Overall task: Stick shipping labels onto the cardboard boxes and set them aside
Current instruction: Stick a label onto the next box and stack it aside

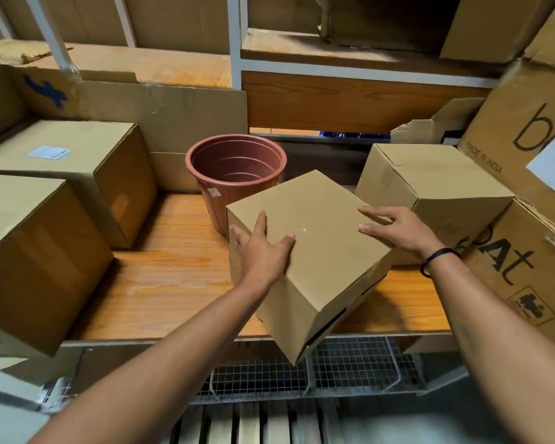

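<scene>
Steadying the tilted box (314, 251), left hand (260, 251) and right hand (401, 232) spread flat — best seat it square on the shelf (173, 283) first.

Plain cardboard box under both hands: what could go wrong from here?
The plain brown cardboard box has its near corner past the wooden shelf's front edge; the left hand and right hand lie flat on it, so it could slip off. Its far corner is near the reddish-brown plastic pot, which a push might knock.
</scene>
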The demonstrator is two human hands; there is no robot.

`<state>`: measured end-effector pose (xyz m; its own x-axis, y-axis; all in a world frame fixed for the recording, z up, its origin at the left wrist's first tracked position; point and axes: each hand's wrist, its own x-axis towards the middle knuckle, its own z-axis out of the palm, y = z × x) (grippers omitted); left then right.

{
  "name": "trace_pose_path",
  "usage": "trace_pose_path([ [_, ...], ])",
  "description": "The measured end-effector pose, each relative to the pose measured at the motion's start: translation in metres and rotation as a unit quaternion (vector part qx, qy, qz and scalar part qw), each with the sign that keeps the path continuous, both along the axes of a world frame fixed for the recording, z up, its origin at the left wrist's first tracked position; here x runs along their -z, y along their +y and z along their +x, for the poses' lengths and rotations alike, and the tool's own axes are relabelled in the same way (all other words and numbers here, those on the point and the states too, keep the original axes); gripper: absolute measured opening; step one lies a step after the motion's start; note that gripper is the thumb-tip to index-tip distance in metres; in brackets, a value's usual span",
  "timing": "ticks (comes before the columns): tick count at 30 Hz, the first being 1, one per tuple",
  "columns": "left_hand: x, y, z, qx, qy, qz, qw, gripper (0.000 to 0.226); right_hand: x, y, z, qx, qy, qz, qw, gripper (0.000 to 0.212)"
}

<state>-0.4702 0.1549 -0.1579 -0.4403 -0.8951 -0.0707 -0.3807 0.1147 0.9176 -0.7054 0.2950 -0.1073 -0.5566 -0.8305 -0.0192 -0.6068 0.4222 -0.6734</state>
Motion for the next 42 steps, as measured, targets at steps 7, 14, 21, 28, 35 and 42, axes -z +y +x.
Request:
trace_pose_path([
  [7,-0.013,-0.029,-0.007,0.061,-0.035,-0.059,0.996,0.073,-0.004,0.039,0.013,0.080,0.039,-0.031,0.996,0.054],
  [14,-0.003,0.012,-0.018,0.075,0.071,-0.038,0.994,0.075,0.015,0.077,0.014,0.123,0.054,-0.037,0.990,0.051],
  [21,0.003,0.043,-0.031,0.105,0.073,-0.027,0.991,0.066,0.016,0.111,0.020,0.159,0.036,-0.070,0.984,0.044],
  [28,-0.011,0.113,-0.082,0.195,0.064,-0.063,0.977,0.066,0.012,0.206,0.006,0.244,0.028,-0.087,0.965,0.047],
  [35,-0.004,0.181,-0.139,0.247,0.021,-0.060,0.967,0.065,0.012,0.278,-0.048,0.282,0.044,-0.052,0.957,0.046],
  [42,-0.006,0.198,-0.193,0.214,-0.004,-0.084,0.973,0.060,0.016,0.274,-0.110,0.201,0.170,0.018,0.964,0.034],
])
